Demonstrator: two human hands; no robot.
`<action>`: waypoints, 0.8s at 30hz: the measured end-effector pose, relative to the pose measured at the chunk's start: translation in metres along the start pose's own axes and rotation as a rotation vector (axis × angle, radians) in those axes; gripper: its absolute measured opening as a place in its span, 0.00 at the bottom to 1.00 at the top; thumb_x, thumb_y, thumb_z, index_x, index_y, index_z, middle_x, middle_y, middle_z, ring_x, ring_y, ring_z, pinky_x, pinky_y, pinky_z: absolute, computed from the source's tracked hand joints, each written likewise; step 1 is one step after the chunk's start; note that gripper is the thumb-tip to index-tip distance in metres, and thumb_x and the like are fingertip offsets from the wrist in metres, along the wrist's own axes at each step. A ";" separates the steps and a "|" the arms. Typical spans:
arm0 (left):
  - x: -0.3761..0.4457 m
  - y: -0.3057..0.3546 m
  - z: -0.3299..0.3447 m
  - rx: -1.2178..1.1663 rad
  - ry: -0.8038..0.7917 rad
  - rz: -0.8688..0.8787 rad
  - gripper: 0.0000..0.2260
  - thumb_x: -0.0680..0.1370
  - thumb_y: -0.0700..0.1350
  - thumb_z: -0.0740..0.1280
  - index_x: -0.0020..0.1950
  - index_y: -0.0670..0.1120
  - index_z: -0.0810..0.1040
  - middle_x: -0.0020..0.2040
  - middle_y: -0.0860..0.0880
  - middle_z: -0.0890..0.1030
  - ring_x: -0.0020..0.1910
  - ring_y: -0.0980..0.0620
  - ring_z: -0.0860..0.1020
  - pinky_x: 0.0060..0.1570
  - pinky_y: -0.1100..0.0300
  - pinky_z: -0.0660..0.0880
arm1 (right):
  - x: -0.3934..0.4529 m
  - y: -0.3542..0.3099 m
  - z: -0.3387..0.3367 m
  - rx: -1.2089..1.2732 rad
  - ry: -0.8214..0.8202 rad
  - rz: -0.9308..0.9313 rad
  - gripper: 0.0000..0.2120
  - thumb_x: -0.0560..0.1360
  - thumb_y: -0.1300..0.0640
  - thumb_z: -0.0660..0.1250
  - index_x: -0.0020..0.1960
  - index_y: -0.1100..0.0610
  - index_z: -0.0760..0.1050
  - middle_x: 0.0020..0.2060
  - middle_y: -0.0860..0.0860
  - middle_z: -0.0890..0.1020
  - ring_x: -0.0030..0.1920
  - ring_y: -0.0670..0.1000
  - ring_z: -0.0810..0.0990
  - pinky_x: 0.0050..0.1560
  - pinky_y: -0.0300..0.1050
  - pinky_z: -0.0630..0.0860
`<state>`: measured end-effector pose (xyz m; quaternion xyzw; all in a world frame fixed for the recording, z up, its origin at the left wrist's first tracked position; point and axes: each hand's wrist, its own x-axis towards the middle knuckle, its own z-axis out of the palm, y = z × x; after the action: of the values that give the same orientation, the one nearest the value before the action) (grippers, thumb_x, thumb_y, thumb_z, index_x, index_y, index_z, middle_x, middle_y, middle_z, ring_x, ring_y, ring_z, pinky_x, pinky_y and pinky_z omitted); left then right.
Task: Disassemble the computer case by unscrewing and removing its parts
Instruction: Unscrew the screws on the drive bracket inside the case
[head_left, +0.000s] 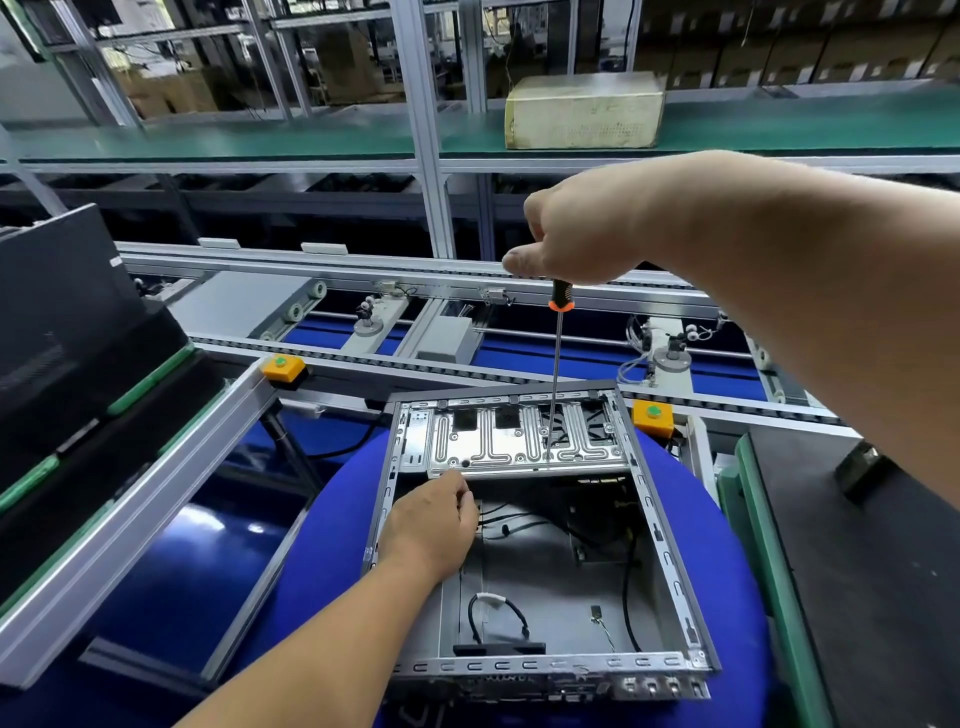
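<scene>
The computer case (540, 545) is laid open on a blue round pad (322, 561). A screwdriver (557, 364) is gripped upright by the right hand (582, 239), tip on the metal bracket (524, 436); the bracket's near edge is touched by the curled left hand (431, 525).

Open grey computer case (670, 566) flat on blue pad; ribbed metal bracket (519, 441) across far end, apparently still fitted.
</scene>
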<state>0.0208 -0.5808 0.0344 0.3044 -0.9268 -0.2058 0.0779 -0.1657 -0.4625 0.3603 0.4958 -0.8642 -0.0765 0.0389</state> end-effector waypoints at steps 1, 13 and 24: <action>0.000 0.000 0.000 0.000 0.000 0.000 0.07 0.83 0.53 0.59 0.48 0.56 0.73 0.39 0.57 0.78 0.38 0.56 0.77 0.38 0.55 0.74 | -0.001 0.000 0.000 -0.036 0.007 0.011 0.26 0.82 0.32 0.53 0.56 0.54 0.72 0.40 0.48 0.73 0.47 0.56 0.73 0.41 0.48 0.64; 0.000 0.001 0.000 -0.001 0.006 0.001 0.07 0.83 0.53 0.59 0.46 0.56 0.72 0.38 0.57 0.78 0.37 0.56 0.77 0.36 0.56 0.73 | -0.011 0.002 -0.007 0.201 -0.018 -0.113 0.07 0.77 0.59 0.66 0.53 0.51 0.78 0.46 0.52 0.81 0.48 0.58 0.80 0.55 0.60 0.79; -0.001 0.002 -0.001 -0.003 0.005 0.000 0.08 0.83 0.52 0.59 0.45 0.56 0.71 0.37 0.57 0.78 0.37 0.57 0.76 0.34 0.57 0.71 | -0.010 0.003 -0.006 0.266 -0.058 -0.127 0.11 0.75 0.56 0.68 0.54 0.44 0.75 0.48 0.47 0.79 0.46 0.50 0.77 0.44 0.49 0.75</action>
<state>0.0207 -0.5791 0.0359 0.3045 -0.9263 -0.2066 0.0807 -0.1623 -0.4526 0.3670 0.5476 -0.8345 0.0220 -0.0573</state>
